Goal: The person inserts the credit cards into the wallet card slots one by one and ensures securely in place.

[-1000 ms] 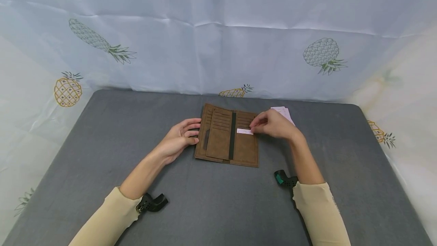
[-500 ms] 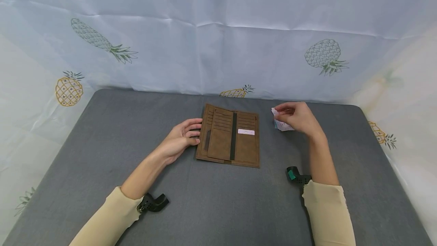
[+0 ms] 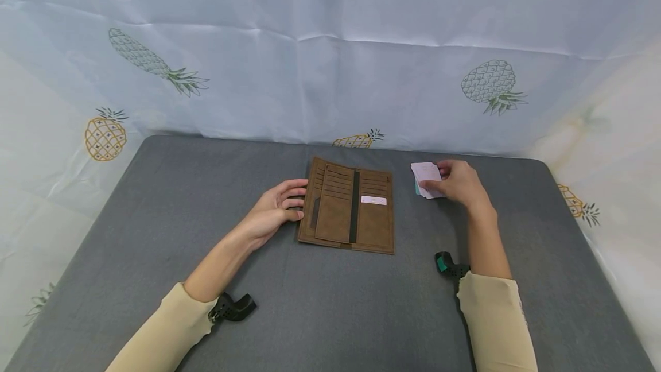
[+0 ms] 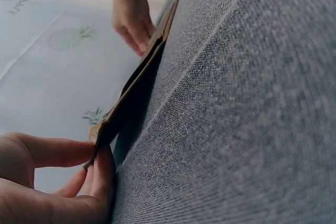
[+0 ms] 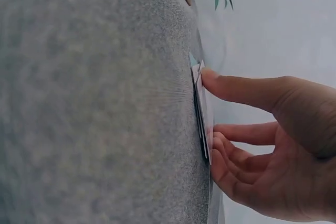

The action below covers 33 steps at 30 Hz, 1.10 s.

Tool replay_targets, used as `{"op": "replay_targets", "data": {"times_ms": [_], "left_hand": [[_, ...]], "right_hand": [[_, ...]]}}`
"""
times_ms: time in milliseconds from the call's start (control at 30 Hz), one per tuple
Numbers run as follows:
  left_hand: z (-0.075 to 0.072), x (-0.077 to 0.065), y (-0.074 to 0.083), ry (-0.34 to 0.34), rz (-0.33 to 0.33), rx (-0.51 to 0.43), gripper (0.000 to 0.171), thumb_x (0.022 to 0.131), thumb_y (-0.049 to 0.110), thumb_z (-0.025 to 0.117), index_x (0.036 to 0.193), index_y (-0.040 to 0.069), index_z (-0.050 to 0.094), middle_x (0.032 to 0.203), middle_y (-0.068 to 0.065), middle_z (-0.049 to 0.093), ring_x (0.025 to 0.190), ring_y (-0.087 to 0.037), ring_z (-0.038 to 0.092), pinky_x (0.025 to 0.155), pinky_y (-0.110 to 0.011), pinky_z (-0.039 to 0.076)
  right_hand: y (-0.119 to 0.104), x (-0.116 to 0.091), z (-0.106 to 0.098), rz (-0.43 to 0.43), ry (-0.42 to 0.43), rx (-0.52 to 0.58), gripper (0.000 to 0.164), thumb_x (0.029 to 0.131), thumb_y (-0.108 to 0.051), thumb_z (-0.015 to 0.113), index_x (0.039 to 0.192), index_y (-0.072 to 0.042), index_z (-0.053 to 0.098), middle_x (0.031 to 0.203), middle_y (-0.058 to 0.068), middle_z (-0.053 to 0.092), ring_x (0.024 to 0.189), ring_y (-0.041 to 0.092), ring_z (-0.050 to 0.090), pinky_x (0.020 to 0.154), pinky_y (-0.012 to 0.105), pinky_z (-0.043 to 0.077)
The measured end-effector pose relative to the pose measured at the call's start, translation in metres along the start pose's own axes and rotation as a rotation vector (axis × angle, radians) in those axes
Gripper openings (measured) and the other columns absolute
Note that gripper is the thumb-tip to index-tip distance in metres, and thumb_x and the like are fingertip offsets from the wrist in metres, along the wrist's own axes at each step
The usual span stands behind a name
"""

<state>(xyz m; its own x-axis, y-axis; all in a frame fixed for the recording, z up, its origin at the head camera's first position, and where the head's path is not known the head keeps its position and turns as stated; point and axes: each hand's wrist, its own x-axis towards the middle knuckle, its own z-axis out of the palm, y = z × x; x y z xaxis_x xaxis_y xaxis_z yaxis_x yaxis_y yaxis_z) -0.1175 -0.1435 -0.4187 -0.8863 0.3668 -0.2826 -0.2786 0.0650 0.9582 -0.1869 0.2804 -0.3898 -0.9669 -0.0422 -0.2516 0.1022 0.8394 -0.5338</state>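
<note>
Head view: reaching inward, the left hand (image 3: 269, 211) pinches the open wallet (image 3: 333, 217) by its left edge; the right hand (image 3: 459, 182) grips cards (image 3: 426, 172) near its right, on the grey table (image 3: 330, 309), pineapple-print cloth (image 3: 330, 85) behind.

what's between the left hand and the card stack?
In the head view, the open brown wallet, its near edge pinched by the left hand; then bare grey tabletop up to the card stack.
</note>
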Motion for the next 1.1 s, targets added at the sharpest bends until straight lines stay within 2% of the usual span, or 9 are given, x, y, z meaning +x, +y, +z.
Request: {"op": "replay_targets", "data": {"times_ms": [167, 300, 400, 467, 567, 667, 833, 1000, 1100], "left_hand": [[0.001, 0.000, 0.000, 0.008, 0.004, 0.024, 0.077, 0.098, -0.014, 0.059, 0.167, 0.011, 0.038, 0.166, -0.019, 0.042, 0.144, -0.035, 0.049, 0.093, -0.021, 0.055], [0.002, 0.002, -0.001, 0.010, 0.006, 0.042, 0.076, 0.098, -0.014, 0.060, 0.166, 0.012, 0.039, 0.166, -0.018, 0.044, 0.143, -0.035, 0.050, 0.094, -0.023, 0.056], [0.004, 0.002, -0.001, 0.010, 0.006, 0.056, 0.076, 0.098, -0.013, 0.060, 0.166, 0.013, 0.040, 0.165, -0.018, 0.044, 0.143, -0.035, 0.051, 0.095, -0.025, 0.056], [0.004, 0.002, 0.000, 0.011, 0.009, 0.062, 0.075, 0.098, -0.013, 0.060, 0.166, 0.013, 0.040, 0.165, -0.017, 0.045, 0.143, -0.035, 0.051, 0.095, -0.025, 0.056], [0.005, 0.002, 0.000, 0.012, 0.012, 0.064, 0.075, 0.098, -0.013, 0.061, 0.166, 0.013, 0.040, 0.164, -0.018, 0.046, 0.141, -0.035, 0.052, 0.094, -0.025, 0.056], [0.006, 0.001, 0.001, 0.014, 0.014, 0.062, 0.075, 0.098, -0.014, 0.061, 0.166, 0.012, 0.041, 0.163, -0.019, 0.046, 0.139, -0.034, 0.053, 0.093, -0.025, 0.057], [0.008, 0.000, 0.001, 0.014, 0.031, 0.095, 0.074, 0.098, -0.012, 0.062, 0.165, 0.012, 0.042, 0.161, -0.019, 0.048, 0.134, -0.033, 0.056, 0.091, -0.026, 0.057], [0.011, -0.003, 0.000, 0.020, 0.058, 0.179, 0.072, 0.099, -0.010, 0.065, 0.164, 0.011, 0.044, 0.157, -0.020, 0.051, 0.125, -0.032, 0.061, 0.091, -0.029, 0.058], [0.014, -0.005, 0.000, 0.025, 0.063, 0.210, 0.073, 0.098, -0.010, 0.066, 0.164, 0.012, 0.044, 0.156, -0.020, 0.052, 0.122, -0.032, 0.063, 0.092, -0.031, 0.059]], "right_hand": [[0.000, -0.002, -0.003, 0.039, -0.032, 0.006, 0.084, 0.099, -0.034, 0.078, 0.158, 0.013, 0.041, 0.149, 0.039, 0.054, 0.131, 0.051, 0.058, 0.108, 0.063, 0.051], [0.001, -0.004, -0.004, 0.024, -0.003, 0.002, 0.079, 0.100, -0.033, 0.077, 0.157, 0.011, 0.044, 0.140, 0.038, 0.059, 0.116, 0.045, 0.063, 0.092, 0.053, 0.056], [0.003, -0.005, -0.005, -0.021, 0.064, 0.035, 0.061, 0.102, -0.025, 0.072, 0.149, 0.010, 0.055, 0.125, 0.034, 0.067, 0.094, 0.031, 0.066, 0.075, 0.037, 0.054], [0.004, -0.006, -0.005, -0.062, 0.114, 0.079, 0.048, 0.103, -0.017, 0.067, 0.143, 0.010, 0.061, 0.114, 0.030, 0.072, 0.079, 0.019, 0.063, 0.065, 0.029, 0.049], [0.003, -0.007, -0.006, -0.106, 0.155, 0.157, 0.039, 0.104, -0.009, 0.061, 0.138, 0.008, 0.065, 0.104, 0.025, 0.074, 0.066, 0.007, 0.054, 0.057, 0.027, 0.044], [-0.002, -0.007, -0.006, -0.130, 0.150, 0.223, 0.039, 0.106, -0.009, 0.060, 0.142, 0.005, 0.063, 0.104, 0.022, 0.076, 0.066, 0.004, 0.056, 0.058, 0.025, 0.047], [-0.021, -0.009, 0.000, -0.172, 0.121, 0.342, 0.041, 0.108, -0.013, 0.062, 0.147, 0.001, 0.061, 0.113, 0.023, 0.079, 0.079, 0.005, 0.068, 0.074, 0.024, 0.061], [-0.045, -0.010, 0.012, -0.213, 0.072, 0.432, 0.039, 0.108, -0.015, 0.065, 0.145, -0.002, 0.063, 0.110, 0.017, 0.081, 0.084, 0.010, 0.072, 0.080, 0.026, 0.064], [-0.058, -0.011, 0.020, -0.242, 0.029, 0.447, 0.036, 0.107, -0.012, 0.066, 0.141, -0.001, 0.064, 0.108, 0.019, 0.081, 0.084, 0.016, 0.074, 0.081, 0.030, 0.065]]}}
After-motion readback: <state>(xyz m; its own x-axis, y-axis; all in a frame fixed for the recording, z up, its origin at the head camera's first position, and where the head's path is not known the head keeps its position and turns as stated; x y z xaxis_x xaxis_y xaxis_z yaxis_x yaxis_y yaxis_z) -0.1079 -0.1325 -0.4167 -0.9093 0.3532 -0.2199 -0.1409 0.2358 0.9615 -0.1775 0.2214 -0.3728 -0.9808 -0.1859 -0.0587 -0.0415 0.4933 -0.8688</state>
